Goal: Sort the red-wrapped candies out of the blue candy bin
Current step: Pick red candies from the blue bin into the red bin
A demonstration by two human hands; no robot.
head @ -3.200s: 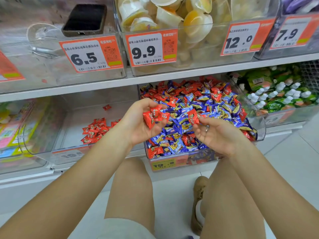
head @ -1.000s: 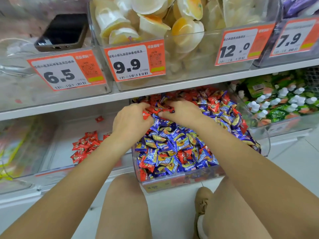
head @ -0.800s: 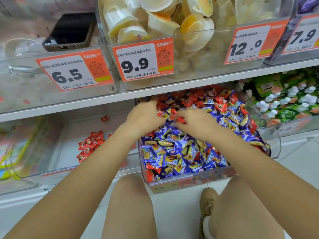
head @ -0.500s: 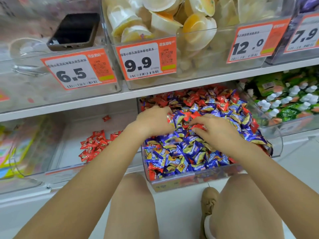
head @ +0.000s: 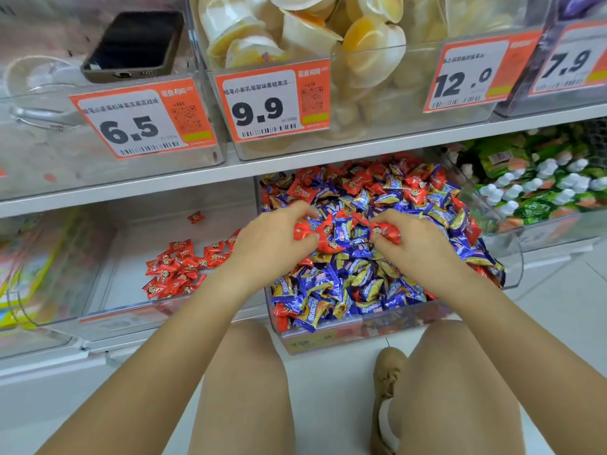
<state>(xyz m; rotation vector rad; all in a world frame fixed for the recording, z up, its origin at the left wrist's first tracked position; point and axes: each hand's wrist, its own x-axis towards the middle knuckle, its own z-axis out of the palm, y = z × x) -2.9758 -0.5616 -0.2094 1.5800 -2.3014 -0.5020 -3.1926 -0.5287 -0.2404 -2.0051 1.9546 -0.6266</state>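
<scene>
Both hands work over the middle of the clear candy bin (head: 328, 336), which sits pulled forward on the lower shelf and is heaped with blue-wrapped candies (head: 345, 284) mixed with red-wrapped candies (head: 354, 185). The red ones are densest toward the back of the heap, with a few more at the front left corner and along the right edge.

The left hand (head: 272, 241) lies palm-down at the bin's left side, fingers curled. It grips red candies (head: 303, 229) between thumb and fingertips; how many it holds cannot be told. One more red candy (head: 330, 246) lies on the heap, touching the fingertips of this hand.

The right hand (head: 414, 247) lies just right of centre, fingers also curled, pinching a single red candy (head: 384, 231) between thumb and forefinger. The two hands are near each other but apart, with blue wrappers visible between them.

To the left of the bin stands a second clear tray (head: 115, 310). A pile of sorted red candies (head: 184, 267) lies on its floor, just beside the left wrist, and one stray red candy (head: 196, 217) lies farther back.

On the upper shelf, a phone (head: 134, 44) rests on a clear bin above a price tag reading 6.5 (head: 141, 119). The neighbouring bin holds jelly cups (head: 295, 31).
</scene>
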